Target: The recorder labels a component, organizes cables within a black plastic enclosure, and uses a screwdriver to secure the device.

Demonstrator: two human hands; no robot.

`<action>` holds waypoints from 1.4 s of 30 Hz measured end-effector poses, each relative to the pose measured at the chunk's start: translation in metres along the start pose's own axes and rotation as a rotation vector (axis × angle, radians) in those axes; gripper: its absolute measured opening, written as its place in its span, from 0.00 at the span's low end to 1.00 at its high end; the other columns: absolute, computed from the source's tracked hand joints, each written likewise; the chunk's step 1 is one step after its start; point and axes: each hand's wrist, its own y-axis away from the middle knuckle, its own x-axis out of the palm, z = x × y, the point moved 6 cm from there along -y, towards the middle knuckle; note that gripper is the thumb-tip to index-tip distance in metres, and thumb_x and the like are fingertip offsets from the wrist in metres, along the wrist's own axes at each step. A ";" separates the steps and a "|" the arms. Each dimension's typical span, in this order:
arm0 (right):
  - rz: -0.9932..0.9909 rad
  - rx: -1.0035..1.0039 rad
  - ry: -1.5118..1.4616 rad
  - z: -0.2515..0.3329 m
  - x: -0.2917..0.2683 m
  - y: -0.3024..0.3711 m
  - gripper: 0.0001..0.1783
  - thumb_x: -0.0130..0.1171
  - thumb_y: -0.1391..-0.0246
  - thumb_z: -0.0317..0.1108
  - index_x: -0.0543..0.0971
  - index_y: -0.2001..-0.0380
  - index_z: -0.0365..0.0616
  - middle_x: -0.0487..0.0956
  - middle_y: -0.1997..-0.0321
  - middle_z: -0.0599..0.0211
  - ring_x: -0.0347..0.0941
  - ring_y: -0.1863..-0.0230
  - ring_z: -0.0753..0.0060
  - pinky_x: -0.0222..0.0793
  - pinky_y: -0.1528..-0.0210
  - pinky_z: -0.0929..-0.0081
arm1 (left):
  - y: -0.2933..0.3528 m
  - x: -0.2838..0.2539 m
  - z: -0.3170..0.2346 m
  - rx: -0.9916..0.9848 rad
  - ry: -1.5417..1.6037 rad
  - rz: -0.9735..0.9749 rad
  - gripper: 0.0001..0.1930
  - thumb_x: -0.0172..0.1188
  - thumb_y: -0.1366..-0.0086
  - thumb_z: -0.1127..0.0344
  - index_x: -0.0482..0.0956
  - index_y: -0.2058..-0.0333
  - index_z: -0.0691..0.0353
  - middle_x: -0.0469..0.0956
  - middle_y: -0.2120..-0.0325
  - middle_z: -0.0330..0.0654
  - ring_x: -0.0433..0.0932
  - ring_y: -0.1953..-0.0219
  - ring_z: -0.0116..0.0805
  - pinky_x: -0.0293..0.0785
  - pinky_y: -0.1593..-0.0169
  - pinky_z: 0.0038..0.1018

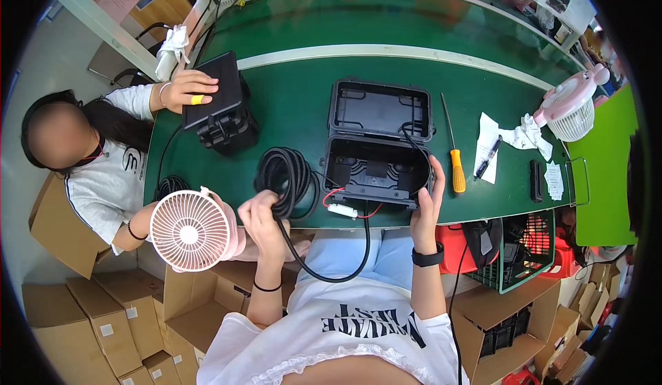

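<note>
My left hand (pixel 262 225) is closed on a coil of black corrugated cable (pixel 289 171), at the coil's lower end. A loop of this cable hangs over the table's front edge in front of my lap. The black plastic box (pixel 376 171) stands with its lid (pixel 380 108) swung back. Thin red wires and a white connector (pixel 343 210) lie at its front wall. My right hand (pixel 429 202) grips the box's front right corner, thumb at the front and fingers along the side.
A co-worker's hand (pixel 193 90) rests on another black box (pixel 224 109) at left. Pink fans (pixel 188 231) (pixel 569 106) flank the green table (pixel 289 82). A yellow-handled screwdriver (pixel 456 171), pen (pixel 488 157) and paper lie right. A green crate (pixel 510 268) and cartons (pixel 103 316) stand below.
</note>
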 end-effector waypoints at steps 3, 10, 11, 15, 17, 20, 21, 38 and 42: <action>0.005 0.005 -0.039 -0.001 0.000 -0.001 0.38 0.52 0.40 0.45 0.58 0.31 0.38 0.59 0.28 0.57 0.52 0.27 0.61 0.43 0.26 0.66 | 0.001 0.005 0.011 -0.032 -0.169 0.108 0.24 0.57 0.56 0.82 0.75 0.57 0.58 0.75 0.58 0.42 0.69 0.55 0.45 0.68 0.51 0.38; -0.014 0.010 0.018 -0.004 -0.004 -0.001 0.40 0.51 0.43 0.47 0.58 0.31 0.40 0.57 0.26 0.59 0.51 0.25 0.63 0.44 0.26 0.69 | -0.018 -0.025 -0.009 0.034 -0.153 0.732 0.35 0.53 0.50 0.84 0.67 0.39 0.64 0.66 0.39 0.49 0.67 0.42 0.53 0.70 0.40 0.39; -0.009 0.012 0.017 -0.005 -0.003 -0.001 0.40 0.51 0.43 0.47 0.58 0.31 0.40 0.57 0.26 0.59 0.51 0.25 0.63 0.44 0.26 0.69 | -0.019 -0.032 -0.017 0.069 -0.137 0.780 0.36 0.54 0.49 0.84 0.67 0.38 0.63 0.67 0.38 0.50 0.70 0.44 0.53 0.71 0.42 0.40; -0.003 -0.001 0.019 -0.006 -0.004 -0.001 0.40 0.51 0.43 0.47 0.58 0.31 0.40 0.57 0.27 0.58 0.51 0.25 0.64 0.44 0.26 0.69 | -0.043 -0.030 -0.049 0.135 0.138 0.443 0.31 0.56 0.46 0.77 0.73 0.41 0.56 0.74 0.48 0.46 0.77 0.52 0.47 0.72 0.45 0.39; 0.006 -0.007 0.020 -0.005 -0.003 -0.001 0.40 0.51 0.42 0.47 0.58 0.31 0.40 0.57 0.27 0.58 0.52 0.25 0.64 0.45 0.26 0.69 | -0.046 -0.023 -0.065 0.333 0.157 0.443 0.27 0.56 0.46 0.74 0.78 0.45 0.52 0.75 0.55 0.42 0.77 0.54 0.40 0.72 0.45 0.39; 0.008 -0.003 0.013 -0.003 -0.002 -0.001 0.39 0.52 0.42 0.47 0.58 0.31 0.40 0.58 0.27 0.58 0.52 0.26 0.64 0.45 0.26 0.69 | -0.034 -0.018 -0.081 0.509 0.201 0.415 0.23 0.59 0.48 0.72 0.80 0.50 0.53 0.75 0.57 0.40 0.77 0.55 0.36 0.74 0.45 0.37; 0.007 -0.006 0.004 -0.002 -0.002 -0.001 0.39 0.52 0.42 0.47 0.58 0.31 0.40 0.58 0.27 0.58 0.52 0.26 0.64 0.46 0.26 0.69 | -0.032 -0.017 -0.088 0.535 0.216 0.375 0.22 0.60 0.49 0.73 0.82 0.52 0.52 0.74 0.59 0.38 0.77 0.57 0.35 0.75 0.47 0.37; -0.018 -0.037 0.017 -0.001 -0.004 -0.002 0.38 0.51 0.39 0.48 0.59 0.32 0.37 0.61 0.29 0.57 0.53 0.27 0.61 0.43 0.26 0.66 | -0.033 -0.005 -0.076 0.814 0.034 0.246 0.13 0.64 0.44 0.65 0.82 0.58 0.52 0.73 0.58 0.32 0.75 0.58 0.28 0.72 0.53 0.28; -0.013 -0.029 0.010 -0.002 -0.002 -0.001 0.39 0.52 0.40 0.49 0.60 0.32 0.37 0.61 0.29 0.56 0.54 0.28 0.60 0.44 0.26 0.66 | -0.043 -0.017 -0.084 0.560 0.154 0.189 0.15 0.71 0.49 0.61 0.84 0.61 0.49 0.74 0.60 0.33 0.76 0.59 0.34 0.75 0.57 0.31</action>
